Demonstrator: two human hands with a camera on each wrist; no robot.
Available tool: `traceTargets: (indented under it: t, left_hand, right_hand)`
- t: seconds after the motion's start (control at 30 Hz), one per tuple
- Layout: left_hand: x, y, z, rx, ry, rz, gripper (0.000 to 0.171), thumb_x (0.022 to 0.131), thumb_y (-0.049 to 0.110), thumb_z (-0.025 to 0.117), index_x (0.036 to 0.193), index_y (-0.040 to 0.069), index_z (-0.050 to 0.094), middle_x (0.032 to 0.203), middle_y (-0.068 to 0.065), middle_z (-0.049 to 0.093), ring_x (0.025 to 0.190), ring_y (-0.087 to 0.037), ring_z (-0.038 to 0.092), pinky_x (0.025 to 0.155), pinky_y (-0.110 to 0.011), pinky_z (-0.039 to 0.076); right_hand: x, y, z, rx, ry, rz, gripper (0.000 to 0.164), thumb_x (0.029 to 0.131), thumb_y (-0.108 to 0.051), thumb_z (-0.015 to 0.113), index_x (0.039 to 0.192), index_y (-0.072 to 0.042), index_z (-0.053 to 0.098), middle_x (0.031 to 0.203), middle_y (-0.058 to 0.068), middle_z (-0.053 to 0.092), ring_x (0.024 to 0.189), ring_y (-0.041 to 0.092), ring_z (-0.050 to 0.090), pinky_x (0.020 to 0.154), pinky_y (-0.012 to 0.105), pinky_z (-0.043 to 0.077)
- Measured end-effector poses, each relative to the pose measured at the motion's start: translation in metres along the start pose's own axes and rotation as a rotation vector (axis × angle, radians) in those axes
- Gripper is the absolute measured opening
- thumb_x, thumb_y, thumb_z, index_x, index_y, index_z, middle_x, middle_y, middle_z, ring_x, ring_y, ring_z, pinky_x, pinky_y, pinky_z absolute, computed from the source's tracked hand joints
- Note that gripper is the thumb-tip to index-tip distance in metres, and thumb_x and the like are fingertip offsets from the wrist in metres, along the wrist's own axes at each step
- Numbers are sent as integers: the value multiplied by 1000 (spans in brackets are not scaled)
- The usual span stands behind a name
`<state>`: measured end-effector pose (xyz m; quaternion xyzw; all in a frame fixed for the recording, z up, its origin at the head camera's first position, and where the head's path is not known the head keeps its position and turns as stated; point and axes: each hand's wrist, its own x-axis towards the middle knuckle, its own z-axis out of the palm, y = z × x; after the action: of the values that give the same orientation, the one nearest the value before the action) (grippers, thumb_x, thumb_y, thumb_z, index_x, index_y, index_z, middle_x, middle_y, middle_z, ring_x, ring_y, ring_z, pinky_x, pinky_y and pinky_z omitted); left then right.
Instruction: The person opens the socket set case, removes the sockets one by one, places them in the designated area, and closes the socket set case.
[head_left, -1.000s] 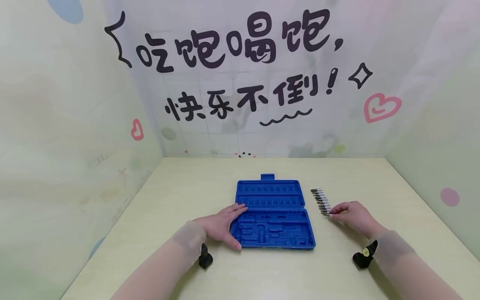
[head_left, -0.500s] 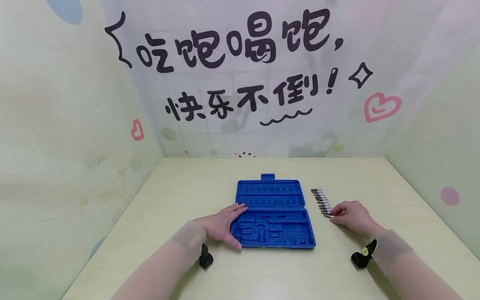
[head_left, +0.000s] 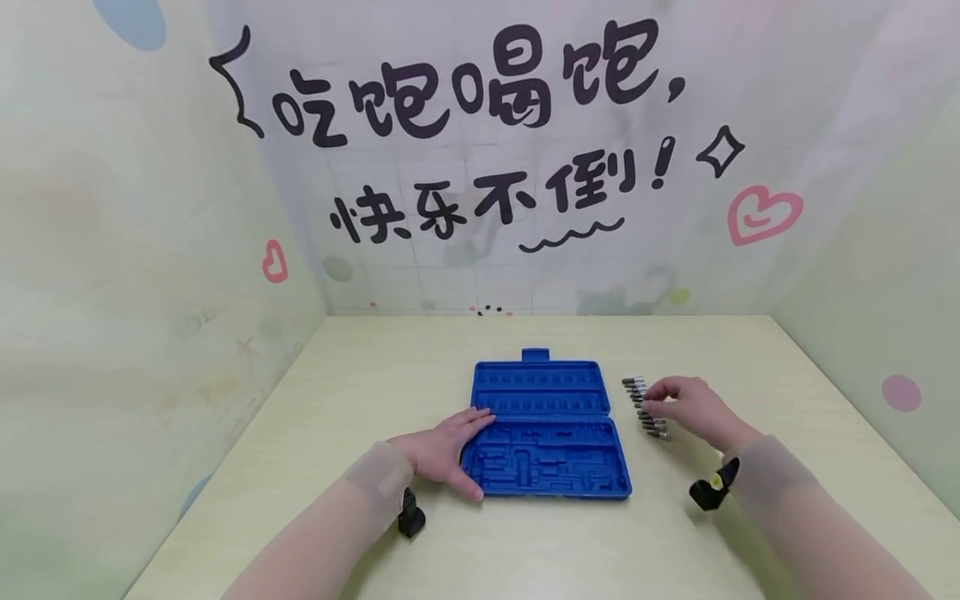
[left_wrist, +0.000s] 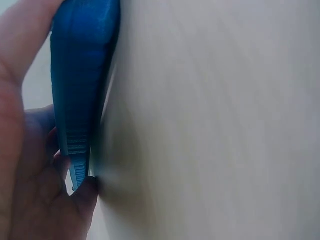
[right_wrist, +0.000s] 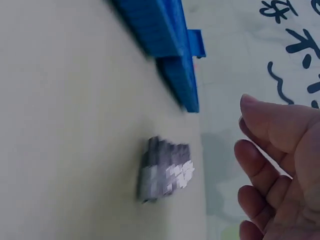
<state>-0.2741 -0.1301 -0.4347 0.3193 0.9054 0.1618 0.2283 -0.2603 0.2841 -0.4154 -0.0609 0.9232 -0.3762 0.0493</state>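
A blue plastic tool case point(head_left: 546, 457) lies opened flat on the table, its moulded slots facing up. My left hand point(head_left: 442, 454) rests on the case's left side, with the fingers spread over the rim and the thumb at the near corner. In the left wrist view the case's side wall point(left_wrist: 77, 80) runs along that hand. Right of the case lies a slanting row of small socket bits point(head_left: 654, 425), dark at one end and silver at the other. My right hand point(head_left: 693, 408) hovers over the row's middle, hiding part of it. In the right wrist view its loosely bent fingers point(right_wrist: 255, 157) hold nothing.
The pale wooden table point(head_left: 390, 367) surrounds the case and the bits. A printed cloth wall point(head_left: 480, 275) closes off the back, with further walls at both sides. A black wrist camera point(head_left: 708, 492) hangs below the right wrist.
My right hand has left the nearest bit and moved up the row, away from me. That bit now sits a little nearer and further right. The left hand and case have stayed put.
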Motion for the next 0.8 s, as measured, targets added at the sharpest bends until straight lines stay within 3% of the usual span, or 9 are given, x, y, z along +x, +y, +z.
traceTargets:
  t: [0.1, 0.27, 0.57, 0.7, 0.8]
  left_hand:
    - [-2, 1, -1, 8, -1, -6, 115, 67, 62, 78, 156, 25, 15, 161, 5, 6, 147, -22, 5, 113, -51, 22]
    - [-3, 4, -1, 12, 1, 6, 114, 68, 62, 78, 156, 23, 15, 161, 4, 6, 147, -22, 5, 113, -50, 22]
    - [-5, 6, 4, 28, 7, -6, 115, 67, 65, 77, 156, 24, 16, 161, 6, 7, 147, -21, 6, 113, -49, 24]
    - [-6, 5, 4, 46, 10, -16, 115, 66, 67, 76, 155, 26, 16, 161, 6, 8, 147, -21, 6, 112, -49, 24]
    - [-6, 5, 0, 70, 19, -17, 116, 65, 68, 76, 155, 25, 16, 161, 6, 8, 147, -21, 7, 113, -47, 23]
  right_hand:
    - [18, -23, 0, 57, -52, 6, 32, 95, -29, 61, 113, -2, 63, 112, 16, 63, 103, 32, 57, 86, 48, 46]
    - [51, -45, 9, 25, -78, 18, 40, 99, -22, 54, 128, 6, 54, 126, 25, 56, 113, 39, 54, 94, 52, 44]
    - [98, -41, 34, -242, -136, 37, 41, 103, -15, 43, 135, 9, 48, 137, 28, 47, 126, 44, 44, 102, 54, 38]
    - [109, -38, 41, -266, -133, 47, 38, 102, -11, 41, 132, 10, 51, 135, 29, 49, 126, 45, 44, 101, 53, 39]
    - [112, -42, 41, -206, -100, 62, 36, 102, -11, 41, 129, 11, 54, 132, 29, 52, 123, 44, 47, 100, 52, 40]
